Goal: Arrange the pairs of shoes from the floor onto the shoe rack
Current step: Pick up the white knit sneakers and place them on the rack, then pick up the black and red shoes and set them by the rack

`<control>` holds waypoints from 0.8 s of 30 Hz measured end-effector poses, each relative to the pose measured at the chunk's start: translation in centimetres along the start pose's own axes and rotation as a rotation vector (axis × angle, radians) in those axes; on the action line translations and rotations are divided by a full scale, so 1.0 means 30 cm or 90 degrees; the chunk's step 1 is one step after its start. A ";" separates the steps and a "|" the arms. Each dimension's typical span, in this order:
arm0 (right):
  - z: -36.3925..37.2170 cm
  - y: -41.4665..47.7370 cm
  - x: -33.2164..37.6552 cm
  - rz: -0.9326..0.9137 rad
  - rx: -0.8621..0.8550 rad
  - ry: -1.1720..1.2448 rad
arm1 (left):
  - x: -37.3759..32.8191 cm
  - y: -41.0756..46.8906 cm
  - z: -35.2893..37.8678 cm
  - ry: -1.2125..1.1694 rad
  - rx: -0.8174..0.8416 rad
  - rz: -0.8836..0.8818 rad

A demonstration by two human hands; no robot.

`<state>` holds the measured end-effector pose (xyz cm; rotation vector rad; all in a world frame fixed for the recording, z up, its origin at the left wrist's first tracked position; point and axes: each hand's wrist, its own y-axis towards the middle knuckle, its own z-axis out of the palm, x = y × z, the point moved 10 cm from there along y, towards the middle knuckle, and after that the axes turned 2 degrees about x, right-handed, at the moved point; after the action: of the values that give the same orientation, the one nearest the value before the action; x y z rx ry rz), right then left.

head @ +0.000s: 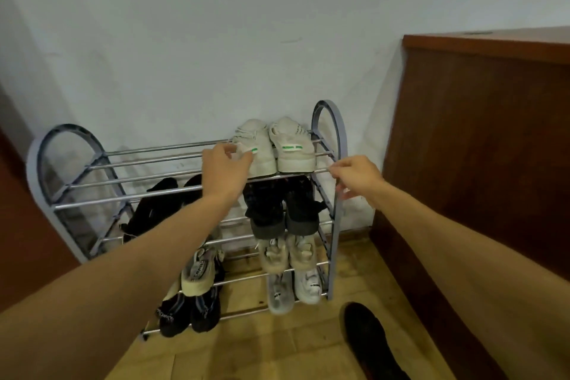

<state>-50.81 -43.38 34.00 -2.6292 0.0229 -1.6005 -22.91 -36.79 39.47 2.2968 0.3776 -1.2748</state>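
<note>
A grey metal shoe rack point(92, 163) with several tiers stands against the white wall. On its top tier at the right sit two white sneakers with green heel tabs, the left one point(262, 151) and the right one point(294, 148), heels toward me. My left hand point(226, 168) rests on the heel of the left white sneaker, fingers curled on it. My right hand point(354, 177) hovers beside the rack's right end, fingers apart and empty. Lower tiers hold black shoes point(282, 207), beige sneakers point(288, 253), white sneakers point(305, 285), and further pairs at the left point(197, 274).
A brown wooden cabinet point(481, 133) stands close to the rack's right side. A black shoe point(367, 339) is on the tan tiled floor at the lower right. Dark wood point(18, 241) borders the left edge. The left part of the top tier holds no shoes.
</note>
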 end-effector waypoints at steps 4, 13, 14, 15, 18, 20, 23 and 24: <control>-0.042 -0.114 -0.189 0.037 0.040 -0.039 | -0.010 -0.218 0.135 0.010 0.116 0.079; -0.032 -0.326 -0.894 0.228 0.146 -0.216 | 0.334 -0.744 0.687 0.126 0.647 -0.080; -0.016 -0.346 -0.987 0.258 0.158 -0.236 | 0.388 -0.786 0.731 0.155 0.683 -0.092; 0.003 -0.364 -1.079 0.283 0.173 -0.265 | 0.438 -0.824 0.772 0.179 0.712 -0.100; 0.068 -0.415 -1.340 0.358 0.211 -0.366 | 0.572 -0.907 0.877 0.205 0.764 -0.106; 0.125 -0.460 -1.494 0.417 0.225 -0.362 | 0.651 -0.952 0.930 0.203 0.786 -0.118; 0.209 -0.525 -1.656 0.498 0.194 -0.282 | 0.776 -1.004 0.984 0.232 0.816 -0.137; 0.235 -0.540 -1.693 0.512 0.178 -0.259 | 0.810 -1.021 0.995 0.239 0.831 -0.143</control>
<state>-68.23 -24.57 -13.26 -2.2186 0.6775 -0.7377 -45.49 -26.69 -3.07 3.6903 -0.1956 -1.3847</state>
